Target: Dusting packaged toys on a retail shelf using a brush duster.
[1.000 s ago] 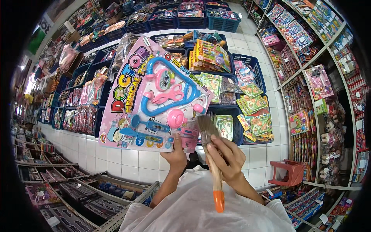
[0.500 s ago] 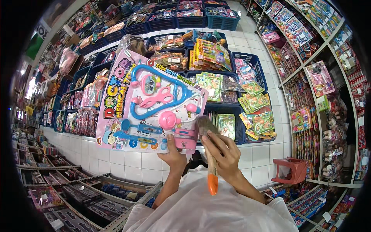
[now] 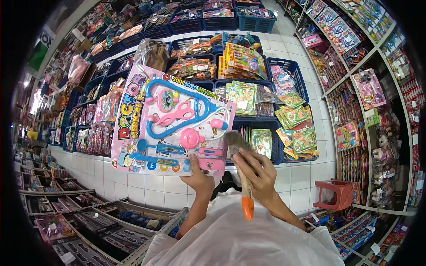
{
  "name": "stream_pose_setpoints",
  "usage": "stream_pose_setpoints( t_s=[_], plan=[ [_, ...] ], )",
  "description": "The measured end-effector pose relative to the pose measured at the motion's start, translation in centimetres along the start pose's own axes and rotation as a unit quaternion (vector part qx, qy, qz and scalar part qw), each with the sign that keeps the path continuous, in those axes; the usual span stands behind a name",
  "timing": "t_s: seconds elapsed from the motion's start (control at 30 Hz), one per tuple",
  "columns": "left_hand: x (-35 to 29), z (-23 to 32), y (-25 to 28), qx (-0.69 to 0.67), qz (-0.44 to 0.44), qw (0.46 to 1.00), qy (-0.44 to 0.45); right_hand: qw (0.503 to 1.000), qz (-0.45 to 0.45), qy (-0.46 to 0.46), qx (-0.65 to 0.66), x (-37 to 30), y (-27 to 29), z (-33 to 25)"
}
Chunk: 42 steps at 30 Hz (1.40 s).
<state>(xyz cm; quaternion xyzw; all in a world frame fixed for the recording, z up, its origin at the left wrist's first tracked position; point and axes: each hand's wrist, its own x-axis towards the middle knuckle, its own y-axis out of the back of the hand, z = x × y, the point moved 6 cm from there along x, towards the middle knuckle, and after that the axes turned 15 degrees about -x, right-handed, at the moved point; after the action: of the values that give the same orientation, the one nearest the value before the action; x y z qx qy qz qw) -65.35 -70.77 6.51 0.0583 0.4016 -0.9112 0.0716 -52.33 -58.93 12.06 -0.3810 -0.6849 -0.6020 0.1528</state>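
Observation:
My left hand (image 3: pixel 196 178) grips the lower edge of a toy doctor set (image 3: pixel 204 116) on a pink card, its thumb lying over the front. Under the clear front show a blue and pink stethoscope, pink scissors and small blue and pink instruments. My right hand (image 3: pixel 257 175) is closed round a paintbrush (image 3: pixel 246 195) with a wooden handle tipped in orange. The brush's greyish bristles (image 3: pixel 235 140) point up, close to the right edge of the card. Whether they touch the card I cannot tell.
Blue baskets (image 3: pixel 284 60) of packaged toys stand ahead on white floor tiles (image 3: pixel 171 195). A red plastic stool (image 3: pixel 333 194) is on the right, beside tall shelves (image 3: pixel 350 75) hung with toys. Low shelf compartments (image 3: pixel 111 232) lie at the near left.
The toy doctor set has tilted slightly, its top edge coming lower in view. The paintbrush has shifted only a little. Both hands keep their holds.

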Motion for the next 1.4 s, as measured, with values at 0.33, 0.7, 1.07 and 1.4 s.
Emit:
stream_pose_setpoints(
  t_s=[0.33, 0.7, 1.07, 1.4],
  plan=[
    [-0.5, 0.1, 0.4, 0.125, -0.094, 0.982, -0.110, 0.999, 0.011, 0.018, 0.025, 1.6, -0.3, -1.0],
    [0.8, -0.8, 1.8, 0.031, -0.041, 0.998, -0.033, 0.997, 0.041, 0.039, 0.048, 2.1, 1.0, -1.5],
    [1.3, -0.8, 1.4, 0.023, -0.076, 0.997, -0.012, 0.999, 0.030, 0.030, 0.026, 0.9, 0.5, -0.6],
    [1.7, -1.2, 0.8, -0.010, -0.058, 0.997, 0.044, 1.000, 0.010, 0.021, -0.007, -0.2, -1.2, 1.1]
  ],
)
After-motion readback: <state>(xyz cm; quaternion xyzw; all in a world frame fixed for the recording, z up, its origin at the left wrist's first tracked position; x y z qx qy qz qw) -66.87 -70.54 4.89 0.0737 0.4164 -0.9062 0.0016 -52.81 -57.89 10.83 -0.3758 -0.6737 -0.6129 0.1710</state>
